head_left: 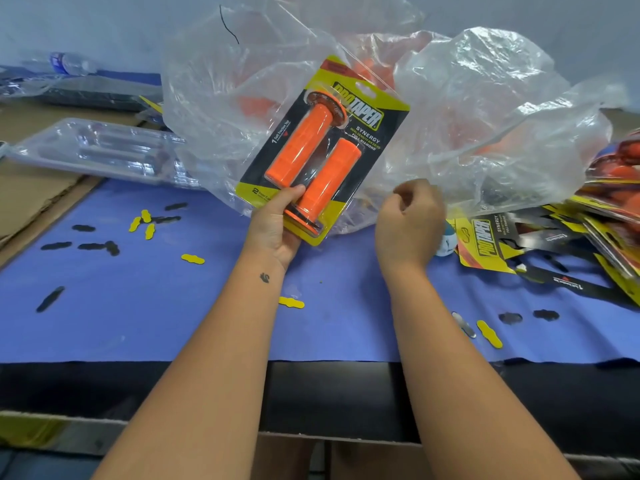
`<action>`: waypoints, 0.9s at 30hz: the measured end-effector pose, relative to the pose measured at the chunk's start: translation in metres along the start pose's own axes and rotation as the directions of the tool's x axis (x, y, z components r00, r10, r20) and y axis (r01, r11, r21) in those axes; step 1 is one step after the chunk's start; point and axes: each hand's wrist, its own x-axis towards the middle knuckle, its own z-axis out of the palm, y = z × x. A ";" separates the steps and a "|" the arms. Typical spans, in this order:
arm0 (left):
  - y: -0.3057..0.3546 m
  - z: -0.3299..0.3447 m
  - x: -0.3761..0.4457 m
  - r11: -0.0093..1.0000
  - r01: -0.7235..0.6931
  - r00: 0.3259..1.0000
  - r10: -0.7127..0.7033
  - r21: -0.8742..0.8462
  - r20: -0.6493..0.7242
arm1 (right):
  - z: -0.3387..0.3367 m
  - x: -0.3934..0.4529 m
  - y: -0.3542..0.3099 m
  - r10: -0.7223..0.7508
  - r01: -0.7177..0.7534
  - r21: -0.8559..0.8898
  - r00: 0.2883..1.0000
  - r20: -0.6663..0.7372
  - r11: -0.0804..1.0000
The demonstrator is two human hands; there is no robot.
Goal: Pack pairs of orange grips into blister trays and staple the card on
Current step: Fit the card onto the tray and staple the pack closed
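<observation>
My left hand (277,223) grips the lower left corner of a packed blister pack (372,131), holding it tilted above the blue mat. Two orange grips (304,147) lie side by side under its clear blister, against a yellow and black card. My right hand (410,220) hovers just right of the pack with fingers loosely curled and nothing in them. Behind both hands a big clear plastic bag (485,109) holds more orange grips (254,105). Loose printed cards (491,240) lie at the right.
Empty clear blister trays (100,150) are stacked at the left on cardboard (31,188). A pile of finished packs (620,174) sits at the far right. Yellow and black punched-out scraps (192,259) litter the blue mat (156,306). A small pale blue-topped object (445,242) lies beside my right hand.
</observation>
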 end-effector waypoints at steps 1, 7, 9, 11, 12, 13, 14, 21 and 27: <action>0.001 0.000 -0.001 1.000 -0.007 1.000 0.007 -0.019 0.005 | -0.004 0.005 0.004 -0.025 0.019 -0.116 0.998 -0.053 0.993; 0.005 -0.005 -0.001 0.958 -0.047 0.998 0.053 -0.284 0.014 | -0.012 0.013 0.008 0.090 0.036 -0.606 0.980 0.177 0.795; 0.007 -0.006 -0.001 0.939 -0.046 0.999 0.053 -0.340 0.011 | -0.012 0.017 0.008 0.143 0.028 -0.564 0.955 0.258 0.825; 0.008 -0.005 -0.001 0.936 -0.044 0.999 0.049 -0.349 0.006 | -0.010 0.017 0.007 0.221 -0.006 -0.528 0.912 0.346 0.849; 0.007 -0.004 -0.001 0.936 -0.040 0.999 0.044 -0.349 0.003 | -0.008 0.015 0.006 0.245 -0.011 -0.505 0.883 0.400 0.863; 0.007 -0.004 -0.001 0.936 -0.036 0.999 0.038 -0.350 -0.001 | -0.007 0.012 0.003 0.266 -0.028 -0.465 0.850 0.454 0.885; 0.007 -0.003 -0.001 0.934 -0.034 0.999 0.034 -0.355 -0.007 | -0.006 0.009 -0.002 0.282 -0.074 -0.388 0.810 0.515 0.919; 0.011 -0.002 -0.005 0.906 -0.030 0.999 0.032 -0.422 -0.001 | 0.003 -0.001 -0.020 0.202 -0.739 0.427 0.593 0.779 0.522; 0.012 -0.001 -0.007 0.907 -0.016 1.000 0.005 -0.420 -0.028 | -0.018 0.010 -0.014 -0.148 -0.915 0.315 0.285 0.947 0.251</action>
